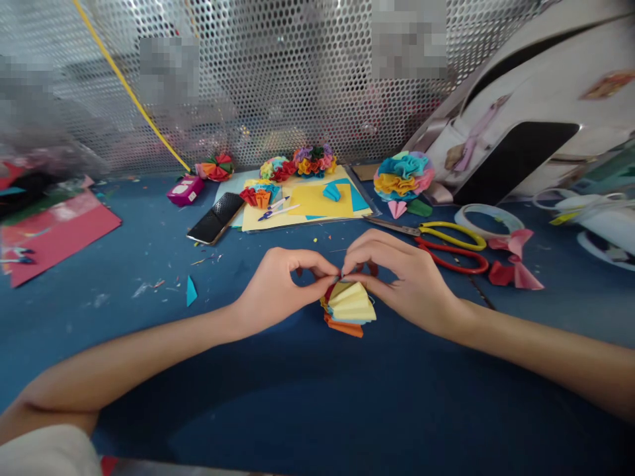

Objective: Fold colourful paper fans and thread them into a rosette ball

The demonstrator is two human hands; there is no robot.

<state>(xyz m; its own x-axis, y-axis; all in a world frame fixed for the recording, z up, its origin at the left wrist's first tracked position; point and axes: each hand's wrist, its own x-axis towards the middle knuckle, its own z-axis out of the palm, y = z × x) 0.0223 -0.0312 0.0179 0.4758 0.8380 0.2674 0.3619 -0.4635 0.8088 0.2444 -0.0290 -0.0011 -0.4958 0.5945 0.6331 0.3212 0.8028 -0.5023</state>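
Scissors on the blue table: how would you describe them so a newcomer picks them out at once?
On the blue table, look just beyond the right hand. There lie the scissors, blades pointing left, with one yellow and one red handle loop, unlike the plain whitish ring beside them.

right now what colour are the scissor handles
One handle is yellow, the other red, best seen in the head view.

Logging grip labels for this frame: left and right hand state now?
Left hand: closed, fingertips pinching the folded-paper piece at its top edge.
Right hand: closed, fingertips pinching the same edge.
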